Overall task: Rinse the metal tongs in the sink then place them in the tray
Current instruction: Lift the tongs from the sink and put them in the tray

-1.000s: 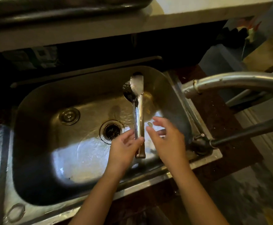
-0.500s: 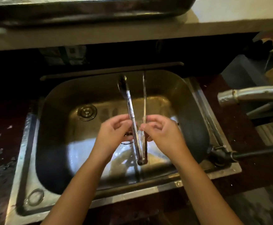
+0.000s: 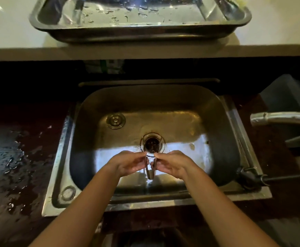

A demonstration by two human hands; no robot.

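Observation:
The metal tongs are over the steel sink, seen end-on with the hinge end toward me. Their two arms spread down toward the drain. My left hand pinches the left arm and my right hand pinches the right arm, fingertips almost meeting above the hinge. The tong tips are hard to make out against the drain. The wet, shallow metal tray sits on the pale counter behind the sink, higher up, with nothing visible in it.
A curved metal faucet spout reaches in from the right, with its dark handle at the sink's right corner. A round metal cap lies on the sink floor. The dark countertop on the left is wet.
The tongs went from lying lengthwise, tips far from me, to pointing steeply down at the drain. Both hands stayed on them. The view tilted up and now shows the tray.

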